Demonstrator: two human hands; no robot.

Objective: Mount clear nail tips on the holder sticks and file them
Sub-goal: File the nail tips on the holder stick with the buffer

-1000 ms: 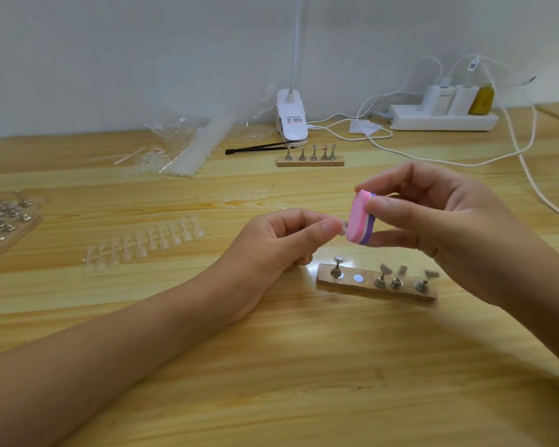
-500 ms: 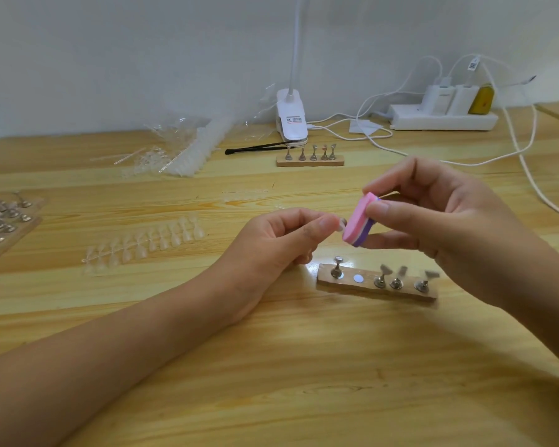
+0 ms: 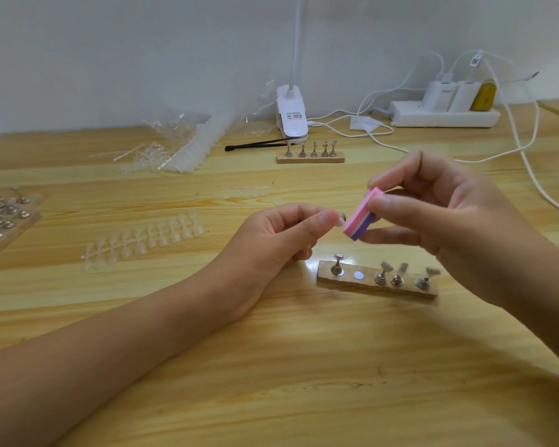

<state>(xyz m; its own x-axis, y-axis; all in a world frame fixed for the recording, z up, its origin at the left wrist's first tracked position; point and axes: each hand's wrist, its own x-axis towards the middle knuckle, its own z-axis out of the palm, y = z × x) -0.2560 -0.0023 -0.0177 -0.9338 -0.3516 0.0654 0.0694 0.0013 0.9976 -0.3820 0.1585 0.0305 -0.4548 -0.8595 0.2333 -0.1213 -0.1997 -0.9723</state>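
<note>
While my left fingers [image 3: 323,221] pinch a holder stick [image 3: 341,217], tip barely discernible, my right fingers [image 3: 391,204] grip the pink-and-purple buffer block [image 3: 359,221] against it — above the wooden base [image 3: 376,285] on the counter [image 3: 304,366].

The left forearm [image 3: 110,343] enters from the lower left and lies along the tabletop [image 3: 320,382]. The left hand [image 3: 271,240] has its fingers curled, with thumb and index finger pinching a small holder stick [image 3: 341,218] at their tips. The right forearm [image 3: 549,301] enters from the right edge. The right hand [image 3: 449,227] is held above the tabletop, its thumb and fingers gripping a tilted pink-and-purple file block [image 3: 359,219] just beside the left fingertips.
</note>
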